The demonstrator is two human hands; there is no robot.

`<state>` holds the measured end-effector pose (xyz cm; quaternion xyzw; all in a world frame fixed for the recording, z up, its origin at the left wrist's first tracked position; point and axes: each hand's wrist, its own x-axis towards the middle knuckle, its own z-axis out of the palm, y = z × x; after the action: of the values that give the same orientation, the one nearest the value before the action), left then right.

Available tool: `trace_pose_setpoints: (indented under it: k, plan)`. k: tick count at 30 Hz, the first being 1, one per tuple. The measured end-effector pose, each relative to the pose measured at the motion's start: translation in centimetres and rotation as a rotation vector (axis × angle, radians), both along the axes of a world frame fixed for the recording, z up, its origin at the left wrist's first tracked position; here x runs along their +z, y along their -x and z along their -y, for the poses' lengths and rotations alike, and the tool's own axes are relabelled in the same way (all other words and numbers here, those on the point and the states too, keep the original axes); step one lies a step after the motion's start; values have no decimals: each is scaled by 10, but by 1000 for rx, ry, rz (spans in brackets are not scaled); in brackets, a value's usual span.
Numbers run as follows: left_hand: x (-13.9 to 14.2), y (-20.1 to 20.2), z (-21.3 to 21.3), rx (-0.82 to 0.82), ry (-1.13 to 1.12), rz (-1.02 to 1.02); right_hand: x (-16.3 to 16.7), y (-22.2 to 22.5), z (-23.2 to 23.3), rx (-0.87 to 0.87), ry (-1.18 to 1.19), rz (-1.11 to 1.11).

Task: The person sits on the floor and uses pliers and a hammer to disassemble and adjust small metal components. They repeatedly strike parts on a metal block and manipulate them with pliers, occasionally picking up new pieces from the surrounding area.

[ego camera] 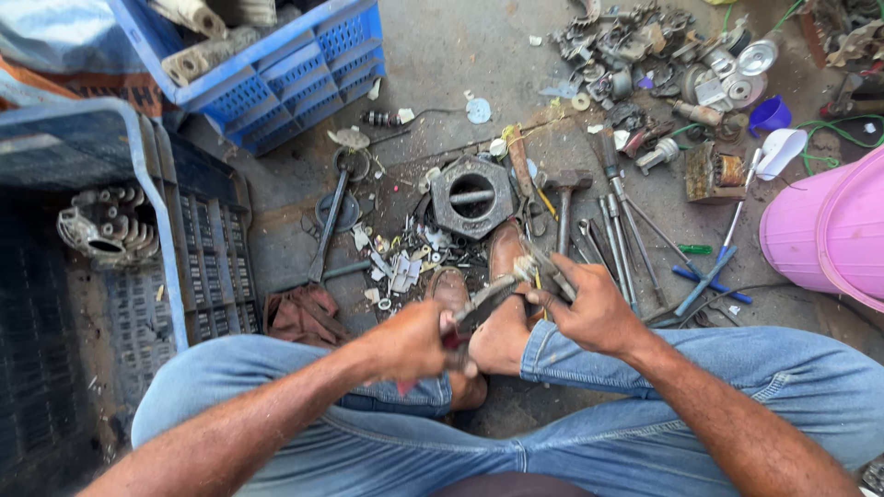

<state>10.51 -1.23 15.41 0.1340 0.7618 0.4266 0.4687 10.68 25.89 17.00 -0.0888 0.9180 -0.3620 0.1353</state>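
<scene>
My left hand (412, 339) grips the handles of a pair of pliers (485, 301), whose jaws point up and right toward my other hand. My right hand (589, 308) holds a small metal part (543, 270) at the plier jaws. Both hands work just above my feet, between my knees in blue jeans. On the concrete floor just beyond them lie broken white and metal scraps (401, 269) and a dark hexagonal metal housing (472, 196) with a round hole.
A hammer (564, 198), screwdrivers and wrenches (622, 235) lie right of the housing. A pink bucket (829, 230) stands at right, a heap of metal parts (658, 55) at the top. Blue crates (276, 64) and a dark crate (55, 304) sit at left. A brown rag (304, 313) lies by my left knee.
</scene>
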Motion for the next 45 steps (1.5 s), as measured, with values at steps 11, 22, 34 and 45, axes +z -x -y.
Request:
trace_pose_setpoints:
  k: [11,22,34,45]
  plan:
    - [-30,25,5,-66,639,-1306,-67,-16,16,-298,192,294]
    - [-15,34,7,-36,640,-1451,-66,-14,7,-566,745,866]
    - [-1,39,11,43,429,-1154,-37,-16,0,-341,511,424]
    - [-12,31,5,59,49,-295,-28,-17,12,-185,239,-169]
